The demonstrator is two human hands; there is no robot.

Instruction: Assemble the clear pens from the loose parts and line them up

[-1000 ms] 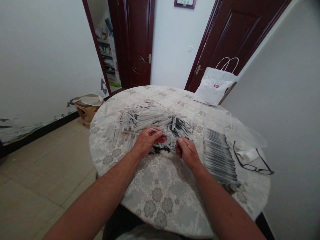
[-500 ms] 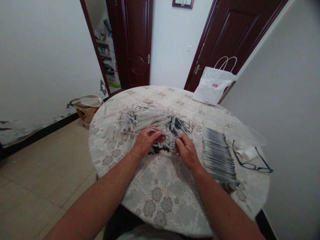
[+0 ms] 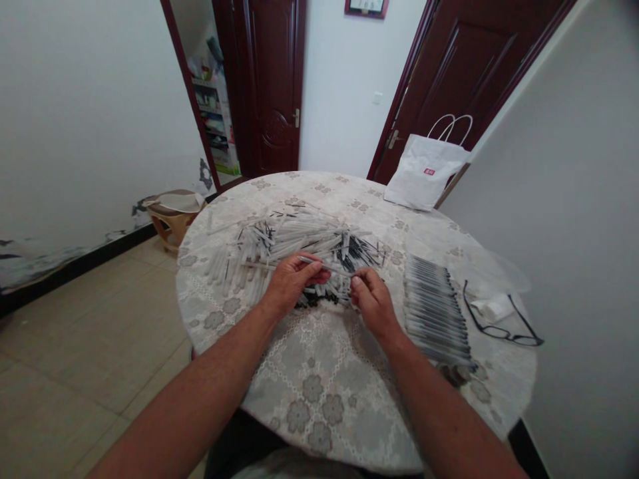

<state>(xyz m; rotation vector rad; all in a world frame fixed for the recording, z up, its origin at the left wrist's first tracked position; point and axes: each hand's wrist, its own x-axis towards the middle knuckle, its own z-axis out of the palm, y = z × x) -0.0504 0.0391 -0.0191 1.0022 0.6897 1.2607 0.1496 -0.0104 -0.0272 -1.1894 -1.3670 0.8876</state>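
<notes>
Between my hands runs a slim translucent pen [image 3: 339, 271], slanting slightly down to the right. My left hand [image 3: 294, 285] is closed round its left part, thumb against fingers. At its right end my right hand [image 3: 373, 299] is closed in a pinch; whether a small part sits there too is hidden by the fingers. Beyond and beneath my hands spreads a loose pile of clear pen barrels [image 3: 304, 231]. Dark thin pen parts [image 3: 357, 253] lie at its right side, and small black pieces [image 3: 314, 301] lie just below my left fingers.
A neat row of dark-tipped pens [image 3: 434, 306] lies to the right on the round table [image 3: 319, 399] with a flowered cloth. Eyeglasses [image 3: 499, 331] and clear plastic [image 3: 509, 273] are beyond it. A white paper bag [image 3: 424, 169] stands at the back right. A stool [image 3: 174, 213] is left.
My right hand has come level with the pen's right end, and the pen now spans the space between both hands. My left hand has barely moved.
</notes>
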